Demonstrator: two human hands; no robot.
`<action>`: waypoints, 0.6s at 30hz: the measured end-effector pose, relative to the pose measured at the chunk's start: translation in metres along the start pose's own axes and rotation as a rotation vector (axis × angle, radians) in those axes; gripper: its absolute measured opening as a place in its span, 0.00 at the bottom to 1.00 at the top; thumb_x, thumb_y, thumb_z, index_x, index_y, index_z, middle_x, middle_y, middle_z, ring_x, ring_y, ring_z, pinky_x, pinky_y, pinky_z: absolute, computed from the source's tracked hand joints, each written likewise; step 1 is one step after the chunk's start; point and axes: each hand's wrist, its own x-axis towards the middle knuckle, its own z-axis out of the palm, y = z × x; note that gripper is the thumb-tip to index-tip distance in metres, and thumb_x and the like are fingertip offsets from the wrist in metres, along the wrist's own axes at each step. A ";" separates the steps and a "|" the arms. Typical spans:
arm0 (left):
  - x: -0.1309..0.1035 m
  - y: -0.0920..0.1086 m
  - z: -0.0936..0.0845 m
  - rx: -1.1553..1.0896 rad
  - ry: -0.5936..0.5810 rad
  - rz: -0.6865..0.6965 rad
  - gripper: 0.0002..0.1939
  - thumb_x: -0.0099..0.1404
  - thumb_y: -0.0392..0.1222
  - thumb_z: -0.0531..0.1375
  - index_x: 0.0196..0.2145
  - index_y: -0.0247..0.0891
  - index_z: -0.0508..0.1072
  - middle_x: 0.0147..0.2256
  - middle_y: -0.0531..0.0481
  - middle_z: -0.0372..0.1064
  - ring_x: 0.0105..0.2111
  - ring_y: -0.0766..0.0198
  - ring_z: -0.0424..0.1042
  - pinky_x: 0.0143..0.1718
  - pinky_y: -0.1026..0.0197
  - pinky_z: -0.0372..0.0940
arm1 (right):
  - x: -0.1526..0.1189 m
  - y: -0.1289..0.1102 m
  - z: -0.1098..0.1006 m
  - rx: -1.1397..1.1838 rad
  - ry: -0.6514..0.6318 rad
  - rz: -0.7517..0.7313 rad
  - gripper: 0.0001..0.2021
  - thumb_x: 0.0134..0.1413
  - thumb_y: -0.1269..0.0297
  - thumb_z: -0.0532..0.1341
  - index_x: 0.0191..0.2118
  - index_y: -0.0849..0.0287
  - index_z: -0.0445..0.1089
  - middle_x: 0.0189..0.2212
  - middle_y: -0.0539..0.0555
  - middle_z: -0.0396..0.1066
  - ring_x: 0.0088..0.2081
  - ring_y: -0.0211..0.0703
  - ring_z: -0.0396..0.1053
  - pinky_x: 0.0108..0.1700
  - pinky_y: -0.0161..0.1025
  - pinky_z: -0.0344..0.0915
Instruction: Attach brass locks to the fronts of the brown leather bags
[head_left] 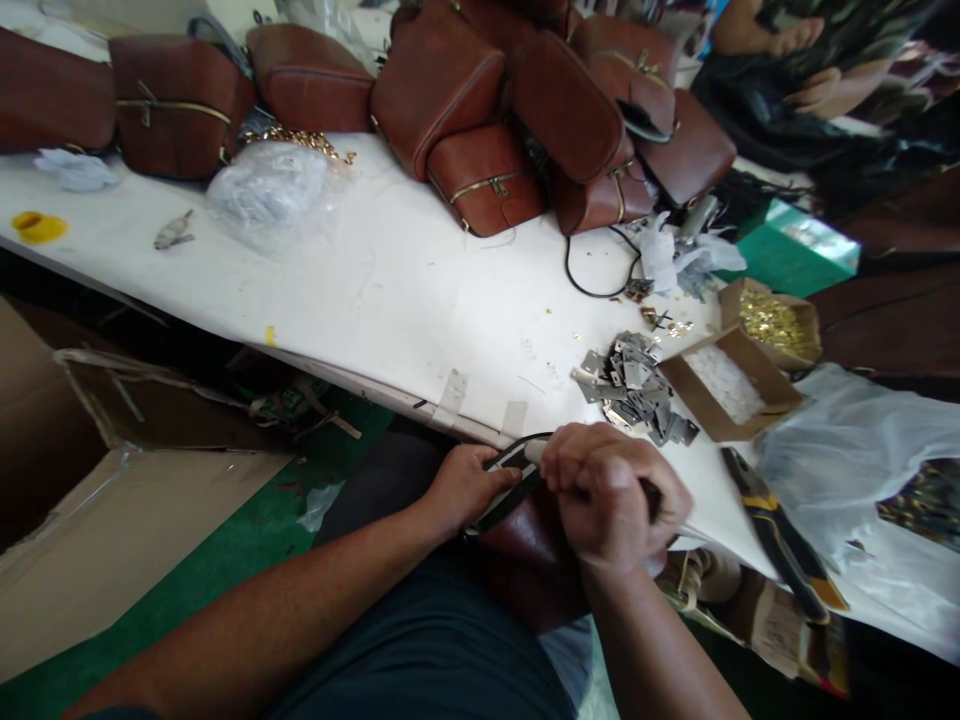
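Note:
A brown leather bag (529, 535) rests on my lap at the table's front edge, its dark-trimmed opening facing up. My left hand (469, 490) grips the left rim of that opening, thumb on top. My right hand (615, 490) is closed in a fist around a handled tool (652, 500), whose dark end shows behind the fist. A pale part (534, 452) sticks out of the fist towards the bag's opening; I cannot tell whether it belongs to the tool. Beyond my right hand lies a pile of grey metal plates (637, 385).
Several finished-looking brown bags (442, 90) line the back of the white table (420, 290). Boxes of gold pieces (776, 325) and white pieces (724, 385) stand right, near yellow-black pliers (780, 535). An open carton (150, 530) is at left. Another person's hands (814, 90) show at upper right.

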 end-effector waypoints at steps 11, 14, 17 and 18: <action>0.000 -0.005 -0.001 0.081 0.007 0.055 0.22 0.54 0.59 0.67 0.25 0.34 0.72 0.22 0.55 0.62 0.25 0.67 0.59 0.26 0.64 0.51 | -0.015 0.018 -0.004 -0.148 -0.055 -0.019 0.16 0.69 0.59 0.60 0.28 0.54 0.63 0.21 0.47 0.63 0.23 0.39 0.63 0.27 0.39 0.64; -0.004 -0.003 -0.001 0.155 -0.017 0.101 0.23 0.56 0.59 0.65 0.25 0.34 0.73 0.23 0.54 0.65 0.26 0.65 0.61 0.28 0.63 0.53 | -0.016 0.011 0.000 -0.221 -0.111 0.014 0.17 0.70 0.60 0.60 0.27 0.55 0.61 0.21 0.48 0.63 0.24 0.38 0.62 0.28 0.38 0.62; -0.009 0.003 -0.007 0.247 -0.055 0.175 0.22 0.59 0.58 0.64 0.29 0.33 0.76 0.26 0.51 0.71 0.29 0.60 0.67 0.31 0.62 0.57 | -0.007 -0.017 -0.002 -0.204 -0.067 -0.074 0.15 0.70 0.62 0.59 0.28 0.55 0.62 0.23 0.48 0.65 0.24 0.39 0.64 0.29 0.39 0.62; -0.011 0.007 -0.011 0.290 -0.066 0.202 0.21 0.59 0.58 0.64 0.30 0.33 0.77 0.27 0.50 0.73 0.31 0.57 0.69 0.32 0.62 0.59 | -0.002 -0.029 -0.005 -0.233 -0.026 -0.118 0.15 0.70 0.63 0.59 0.28 0.55 0.62 0.23 0.48 0.65 0.25 0.39 0.65 0.30 0.39 0.62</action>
